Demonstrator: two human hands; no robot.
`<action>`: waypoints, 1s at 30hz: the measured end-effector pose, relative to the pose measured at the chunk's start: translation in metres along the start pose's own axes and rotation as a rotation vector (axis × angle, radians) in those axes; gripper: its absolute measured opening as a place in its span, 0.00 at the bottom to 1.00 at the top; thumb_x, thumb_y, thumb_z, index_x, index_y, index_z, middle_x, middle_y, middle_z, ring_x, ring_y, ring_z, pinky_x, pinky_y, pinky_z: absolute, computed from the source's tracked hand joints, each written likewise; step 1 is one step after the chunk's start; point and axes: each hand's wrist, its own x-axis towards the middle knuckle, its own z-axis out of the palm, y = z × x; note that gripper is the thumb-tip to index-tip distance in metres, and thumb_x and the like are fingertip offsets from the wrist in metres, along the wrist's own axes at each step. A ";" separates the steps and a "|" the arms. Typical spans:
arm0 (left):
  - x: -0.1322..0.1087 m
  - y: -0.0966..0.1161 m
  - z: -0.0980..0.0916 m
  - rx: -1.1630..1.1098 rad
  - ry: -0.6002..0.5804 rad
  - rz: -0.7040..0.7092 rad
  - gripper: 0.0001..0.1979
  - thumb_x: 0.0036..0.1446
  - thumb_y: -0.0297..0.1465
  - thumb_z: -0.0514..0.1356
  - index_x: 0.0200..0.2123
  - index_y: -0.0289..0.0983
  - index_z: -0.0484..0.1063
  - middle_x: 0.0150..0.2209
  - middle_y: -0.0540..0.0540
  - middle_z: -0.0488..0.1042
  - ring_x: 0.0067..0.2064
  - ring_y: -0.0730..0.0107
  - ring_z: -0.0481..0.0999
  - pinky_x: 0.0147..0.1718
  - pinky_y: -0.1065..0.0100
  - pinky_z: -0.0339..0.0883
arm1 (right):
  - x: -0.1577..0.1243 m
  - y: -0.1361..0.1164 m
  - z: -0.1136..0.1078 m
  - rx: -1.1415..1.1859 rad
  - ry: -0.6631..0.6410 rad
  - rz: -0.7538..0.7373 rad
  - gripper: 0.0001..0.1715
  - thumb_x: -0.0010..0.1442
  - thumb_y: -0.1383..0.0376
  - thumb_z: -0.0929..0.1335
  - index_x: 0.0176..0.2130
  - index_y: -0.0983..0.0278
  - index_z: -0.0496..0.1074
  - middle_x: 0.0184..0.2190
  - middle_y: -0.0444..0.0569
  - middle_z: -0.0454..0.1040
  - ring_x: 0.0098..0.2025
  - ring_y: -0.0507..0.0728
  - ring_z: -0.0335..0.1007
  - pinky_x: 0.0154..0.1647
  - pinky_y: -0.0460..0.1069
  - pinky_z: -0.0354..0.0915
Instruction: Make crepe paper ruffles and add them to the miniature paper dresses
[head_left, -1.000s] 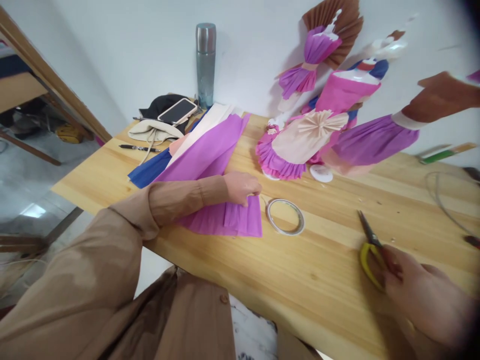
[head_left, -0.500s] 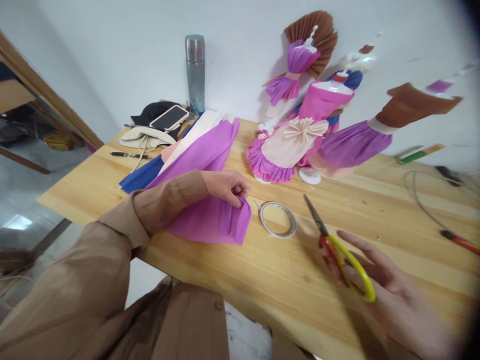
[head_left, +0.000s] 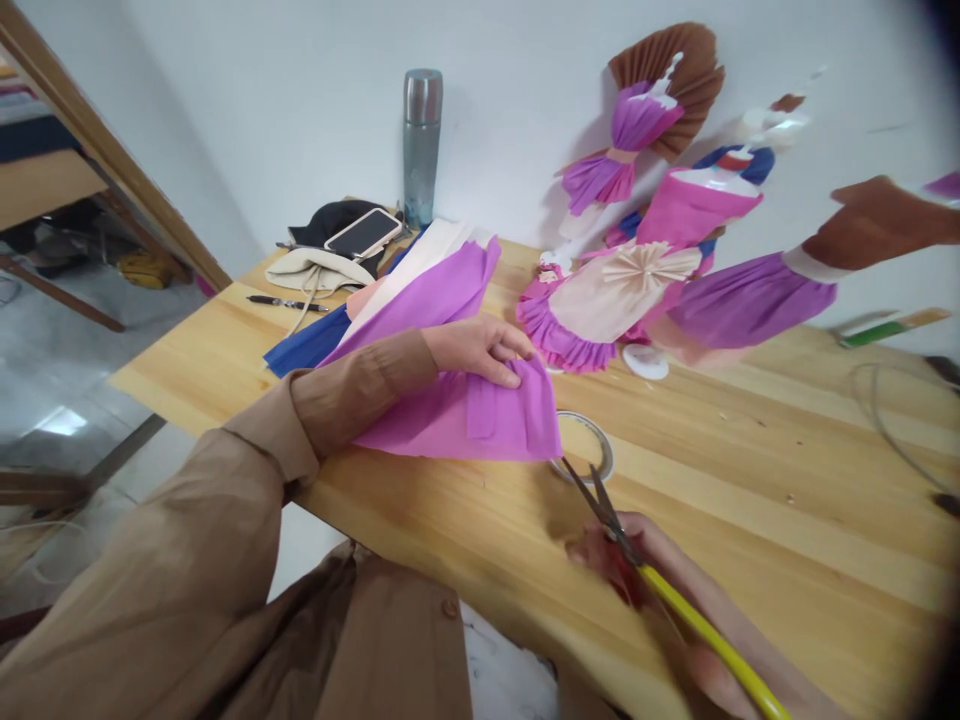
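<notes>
Head view shows me the thin purple sheet (head_left: 420,420) on the pale wooden worktop (head_left: 750,520). My left hand (head_left: 476,350) lies over its right part, thumb on top; whether those fingers pinch it, I cannot tell. My right hand (head_left: 679,572) grasps yellow-and-red-handled metal scissors (head_left: 611,525), blades parted near the sheet's corner. Partly behind that corner lies a round tape roll (head_left: 606,450); farther back stand small mannequins in pink, purple and brown (head_left: 697,215).
</notes>
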 end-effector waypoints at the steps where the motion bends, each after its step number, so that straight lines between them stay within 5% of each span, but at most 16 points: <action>1: 0.001 -0.002 0.001 0.049 -0.001 -0.004 0.20 0.48 0.24 0.66 0.46 0.29 0.75 0.27 0.52 0.75 0.27 0.78 0.71 0.30 0.75 0.66 | 0.002 -0.006 -0.002 -0.012 -0.039 -0.015 0.39 0.52 0.32 0.63 0.47 0.58 0.72 0.36 0.56 0.75 0.37 0.64 0.74 0.37 0.54 0.72; 6: 0.004 -0.013 0.020 0.492 -0.040 -0.023 0.16 0.51 0.27 0.66 0.45 0.31 0.78 0.26 0.52 0.76 0.28 0.77 0.72 0.29 0.76 0.63 | 0.013 -0.022 -0.002 -0.047 0.003 -0.055 0.20 0.62 0.48 0.67 0.47 0.57 0.67 0.33 0.48 0.72 0.31 0.55 0.70 0.33 0.48 0.70; 17: -0.017 0.000 0.047 0.969 -0.067 -0.004 0.06 0.54 0.29 0.66 0.36 0.33 0.79 0.34 0.41 0.81 0.36 0.61 0.78 0.31 0.68 0.64 | 0.038 -0.001 -0.003 -0.105 0.057 0.031 0.19 0.58 0.50 0.71 0.40 0.60 0.68 0.30 0.46 0.68 0.30 0.54 0.67 0.30 0.48 0.68; 23: -0.037 -0.003 0.032 1.137 0.049 -0.046 0.12 0.58 0.18 0.55 0.37 0.30 0.78 0.41 0.34 0.80 0.45 0.55 0.77 0.41 0.63 0.65 | 0.055 0.003 0.002 -0.054 0.135 0.005 0.21 0.54 0.48 0.73 0.38 0.60 0.69 0.28 0.45 0.68 0.29 0.54 0.66 0.29 0.48 0.67; 30: -0.046 0.004 0.005 0.906 0.197 -0.070 0.18 0.56 0.26 0.62 0.51 0.31 0.75 0.43 0.43 0.81 0.40 0.70 0.77 0.40 0.72 0.67 | 0.063 0.002 0.007 -0.040 0.110 -0.005 0.25 0.52 0.48 0.74 0.43 0.61 0.71 0.29 0.44 0.66 0.29 0.54 0.64 0.29 0.48 0.65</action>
